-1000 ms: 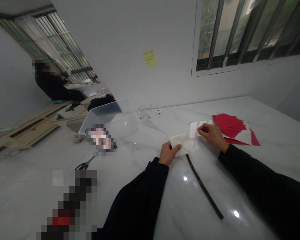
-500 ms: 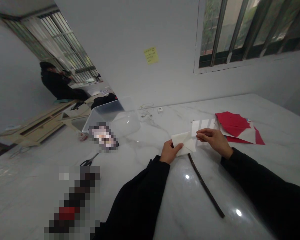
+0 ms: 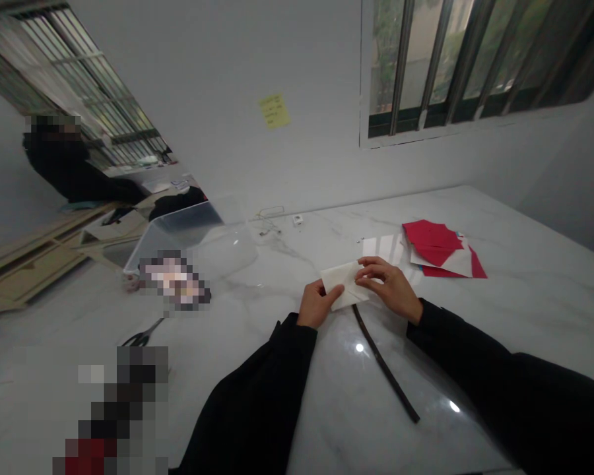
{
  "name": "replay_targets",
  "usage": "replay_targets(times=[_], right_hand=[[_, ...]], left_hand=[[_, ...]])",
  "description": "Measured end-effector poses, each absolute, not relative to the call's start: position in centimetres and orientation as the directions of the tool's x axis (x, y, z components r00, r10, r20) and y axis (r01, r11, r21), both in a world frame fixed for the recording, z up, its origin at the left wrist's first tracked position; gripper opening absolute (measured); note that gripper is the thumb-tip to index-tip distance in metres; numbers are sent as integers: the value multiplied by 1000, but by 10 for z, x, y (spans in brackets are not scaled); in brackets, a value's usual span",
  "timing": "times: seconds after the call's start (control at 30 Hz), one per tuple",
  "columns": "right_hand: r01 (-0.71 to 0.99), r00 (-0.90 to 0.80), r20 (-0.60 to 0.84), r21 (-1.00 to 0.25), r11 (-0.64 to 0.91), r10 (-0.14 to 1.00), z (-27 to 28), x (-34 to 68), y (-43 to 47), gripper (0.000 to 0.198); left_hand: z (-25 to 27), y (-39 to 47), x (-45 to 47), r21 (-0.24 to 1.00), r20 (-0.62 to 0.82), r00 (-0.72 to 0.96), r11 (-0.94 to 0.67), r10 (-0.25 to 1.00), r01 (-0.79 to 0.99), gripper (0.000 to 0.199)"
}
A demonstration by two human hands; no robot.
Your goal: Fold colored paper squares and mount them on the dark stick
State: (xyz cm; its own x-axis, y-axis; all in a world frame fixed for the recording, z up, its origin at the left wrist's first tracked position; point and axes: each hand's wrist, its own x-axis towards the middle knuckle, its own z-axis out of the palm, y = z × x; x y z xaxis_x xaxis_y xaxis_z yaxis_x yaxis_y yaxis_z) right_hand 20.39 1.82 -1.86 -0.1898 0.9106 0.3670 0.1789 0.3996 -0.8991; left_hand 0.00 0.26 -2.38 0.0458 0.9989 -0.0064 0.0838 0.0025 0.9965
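A folded piece of white paper (image 3: 337,276) is held just above the marble-patterned table. My left hand (image 3: 317,303) grips its left side, the thumb lying across the front. At the right edge, the bent fingers and thumb of my right hand (image 3: 389,285) pinch the paper; their tips partly hide that corner. Diagonal fold lines show on its face. A thin dark stick (image 3: 386,366) lies on the table, its upper end reaching under or behind the paper, where I cannot see it.
Red and white paper sheets (image 3: 438,244) lie at the right. Scissors (image 3: 141,338), a blurred-out phone-like object (image 3: 178,280) and a clear plastic bin (image 3: 173,227) are at the left. A small white block (image 3: 297,220) sits near the wall. Another person (image 3: 64,165) sits far left.
My right hand has moved left onto the paper's right edge, from just beside it. My left hand keeps its hold. The whole view has shifted, with things appearing further left.
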Motion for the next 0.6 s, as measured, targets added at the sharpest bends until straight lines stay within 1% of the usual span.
replay_targets(times=[0.2,0.4,0.6], right_hand=[[224,-245,322,-899,377,914,-23,197,13,18],[193,-300,337,-895,402,893,-23,194,11,14],[258,-272,335,-878,403,902,-22,193,10,15]], left_hand=[[-27,3,1,995,-26,52,21,998,93,43],[-24,1,4,996,-6,75,-1,997,90,43],[-21,-2,7,998,3,88,-9,996,67,45]])
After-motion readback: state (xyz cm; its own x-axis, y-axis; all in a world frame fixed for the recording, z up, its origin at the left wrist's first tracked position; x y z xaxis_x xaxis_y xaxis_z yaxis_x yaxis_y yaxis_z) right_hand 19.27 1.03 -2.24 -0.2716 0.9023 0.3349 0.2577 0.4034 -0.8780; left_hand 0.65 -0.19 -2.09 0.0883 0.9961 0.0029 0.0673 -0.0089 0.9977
